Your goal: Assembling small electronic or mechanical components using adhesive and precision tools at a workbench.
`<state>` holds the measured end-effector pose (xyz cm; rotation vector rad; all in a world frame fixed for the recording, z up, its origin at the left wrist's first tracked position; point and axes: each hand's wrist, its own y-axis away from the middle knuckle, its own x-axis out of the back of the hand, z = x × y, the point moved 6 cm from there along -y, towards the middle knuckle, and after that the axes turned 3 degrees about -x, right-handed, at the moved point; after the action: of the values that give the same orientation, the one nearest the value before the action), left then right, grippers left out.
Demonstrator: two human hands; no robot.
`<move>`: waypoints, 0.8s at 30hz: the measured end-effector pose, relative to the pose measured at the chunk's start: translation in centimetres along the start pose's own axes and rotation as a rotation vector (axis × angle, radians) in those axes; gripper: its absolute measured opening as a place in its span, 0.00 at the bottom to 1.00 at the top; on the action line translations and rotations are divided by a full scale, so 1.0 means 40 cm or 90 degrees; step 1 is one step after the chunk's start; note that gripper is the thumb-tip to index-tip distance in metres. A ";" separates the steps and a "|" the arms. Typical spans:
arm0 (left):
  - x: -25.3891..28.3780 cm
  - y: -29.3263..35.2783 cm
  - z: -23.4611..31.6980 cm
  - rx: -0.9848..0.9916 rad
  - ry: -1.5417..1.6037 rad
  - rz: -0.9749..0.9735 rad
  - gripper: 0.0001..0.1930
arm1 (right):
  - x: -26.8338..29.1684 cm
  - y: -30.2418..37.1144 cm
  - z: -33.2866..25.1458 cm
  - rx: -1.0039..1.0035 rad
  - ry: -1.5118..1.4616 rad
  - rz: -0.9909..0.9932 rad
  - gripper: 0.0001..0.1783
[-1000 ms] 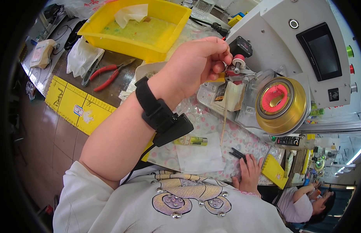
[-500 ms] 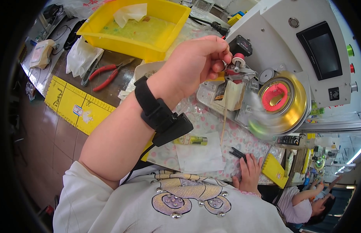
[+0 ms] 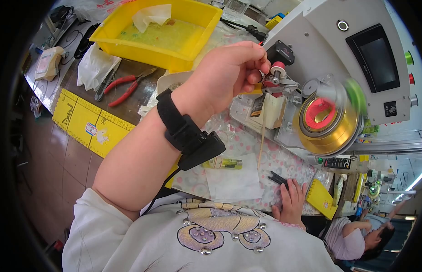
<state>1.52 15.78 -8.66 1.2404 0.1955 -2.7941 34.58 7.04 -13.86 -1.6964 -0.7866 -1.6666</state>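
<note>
My left hand [image 3: 240, 68] reaches up to the white machine, its fingers curled into a pinch. They are beside a small red-and-white spool [image 3: 278, 69] on a metal bracket [image 3: 280, 85]; whatever the fingertips hold is hidden. Right of the bracket, a gold winding head [image 3: 329, 127] has a pink-red ring [image 3: 319, 113] at its middle. A green spool [image 3: 356, 96] at its rim is smeared by motion. My right hand [image 3: 291, 199] lies flat on the patterned table cover, fingers out, its fingertips beside a small forked black tool [image 3: 278, 178].
A yellow tray [image 3: 147, 56] with a crumpled white sheet stands at the far left, near red-handled pliers [image 3: 122, 84]. White paper [image 3: 233, 183] lies under a yellow-green tube [image 3: 224, 163]. A thin wooden stick [image 3: 261, 143] leans from a metal tray. Another person [image 3: 351, 238] sits at right.
The blurred green spool has swung from the lower left of the winding head to its upper right. The machine's round button now shows a lit ring. Both my hands have hardly moved.
</note>
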 end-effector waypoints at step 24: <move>0.007 0.006 0.002 0.048 -0.003 0.051 0.08 | 0.006 -0.006 -0.006 -0.002 -0.016 -0.020 0.36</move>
<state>1.31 15.55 -8.85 1.2290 0.0398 -2.7594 34.24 6.99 -13.62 -1.7175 -0.8270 -1.6713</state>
